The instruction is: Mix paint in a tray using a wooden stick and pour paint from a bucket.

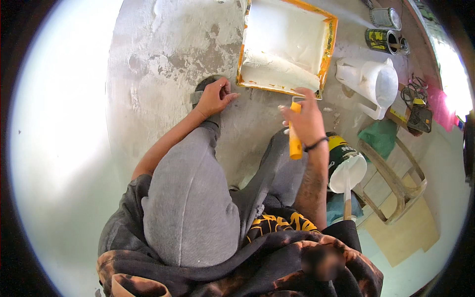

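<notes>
My right hand (308, 121) is closed round the yellow handle (295, 143) of a paint roller, its index finger stretched toward the tray. A bit of the roller's wire frame (297, 98) shows at the tray's near edge; the roller head cannot be made out. Beyond it lies a paint tray (328, 49) with an orange-stained rim, coated inside with thick white paint (279, 69). My left hand (216, 97) hangs over my left foot, fingers loosely curled and thumb apart, with nothing visible in it. A dark shoe (207, 83) shows behind that hand.
To my right stand a black paint bucket (339, 148) with white inside and a stick (347, 198), a white jug (363, 79), paint cans (378, 40), a green bag (380, 137) and a chair-like frame (403, 190). The floor (163, 54) is patchy and paint-stained.
</notes>
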Demonstrator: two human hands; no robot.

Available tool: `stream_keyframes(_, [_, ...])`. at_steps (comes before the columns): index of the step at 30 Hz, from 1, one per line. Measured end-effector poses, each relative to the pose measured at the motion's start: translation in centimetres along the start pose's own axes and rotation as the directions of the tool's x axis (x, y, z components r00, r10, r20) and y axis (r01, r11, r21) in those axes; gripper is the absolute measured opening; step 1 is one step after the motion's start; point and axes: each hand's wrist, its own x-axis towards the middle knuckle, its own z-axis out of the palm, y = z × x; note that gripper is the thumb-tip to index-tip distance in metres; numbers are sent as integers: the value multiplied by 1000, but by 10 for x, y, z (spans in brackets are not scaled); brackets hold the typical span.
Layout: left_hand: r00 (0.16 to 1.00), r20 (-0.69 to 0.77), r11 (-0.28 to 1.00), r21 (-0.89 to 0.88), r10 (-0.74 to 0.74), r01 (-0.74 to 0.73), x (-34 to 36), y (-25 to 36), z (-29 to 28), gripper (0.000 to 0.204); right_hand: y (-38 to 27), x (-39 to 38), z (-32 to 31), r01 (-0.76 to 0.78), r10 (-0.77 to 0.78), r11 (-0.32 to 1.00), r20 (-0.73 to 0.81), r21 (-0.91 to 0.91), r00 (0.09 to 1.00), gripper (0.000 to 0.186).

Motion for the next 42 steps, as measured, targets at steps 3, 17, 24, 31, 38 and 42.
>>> stream_keyframes(3, [1000,16,1000,18,5,-5,0,1,-2,36,22,-19,-8,-106,59,747,94,657,994,63])
stream_keyframes(17, [999,24,1000,-10,28,-28,3,4,-2,36,31,-15,18,-90,19,319,89,944,996,39])
stream_keyframes(24, [999,32,997,-81,0,2,2,3,-3,33,11,95,-7,115,-119,543,-60,832,991,34])
stream_keyframes(31, [998,59,1000,3,-23,23,4,4,-3,38,29,118,16,83,-144,431,-22,898,989,31])
stream_keyframes(38, [999,40,1000,-1,8,-8,4,7,-3,38,38,71,17,-2,-54,457,30,889,998,35])
stream_keyframes(42, [999,36,1000,-9,-16,17,2,6,-2,37,36,32,12,-6,-38,519,30,855,999,36])
